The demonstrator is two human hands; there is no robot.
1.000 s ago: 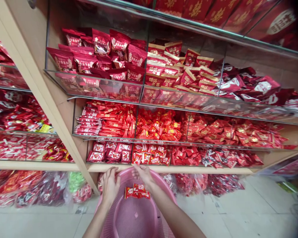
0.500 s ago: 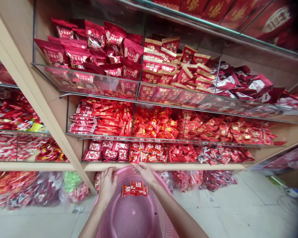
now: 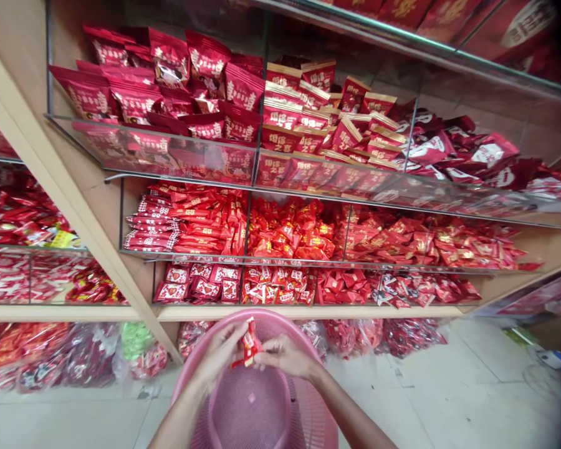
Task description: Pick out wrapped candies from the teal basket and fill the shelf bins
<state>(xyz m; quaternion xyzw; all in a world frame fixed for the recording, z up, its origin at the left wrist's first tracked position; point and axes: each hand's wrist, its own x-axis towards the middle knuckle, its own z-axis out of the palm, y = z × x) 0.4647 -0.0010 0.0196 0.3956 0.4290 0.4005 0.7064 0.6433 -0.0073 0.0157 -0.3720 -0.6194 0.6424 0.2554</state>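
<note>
Above a pink mesh plastic basket (image 3: 196, 337), both hands come together around a few small red wrapped candies (image 3: 249, 344). My left hand (image 3: 220, 352) closes on them from the left, its fingers bent against the wrappers. From the right, my right hand (image 3: 285, 357) pinches the candies between thumb and fingers. One wrapper stands up on end between the hands; my fingers partly cover the others, so how many there are is unclear. Inside the basket a smaller pink ring-shaped rim (image 3: 287, 399) surrounds a mesh bottom.
Similar red-and-white candies (image 3: 278, 285) fill a low shelf bin just behind the basket. Clear-fronted shelves above hold larger dark red packets (image 3: 135, 100) and gold-edged packets (image 3: 280, 137). Bagged goods (image 3: 91, 355) sit under the wooden shelf edge (image 3: 355, 313) on the tiled floor (image 3: 449, 386).
My hands have moved from the basket's far rim down and inward. The candies that lay inside the basket are now gathered between my fingers.
</note>
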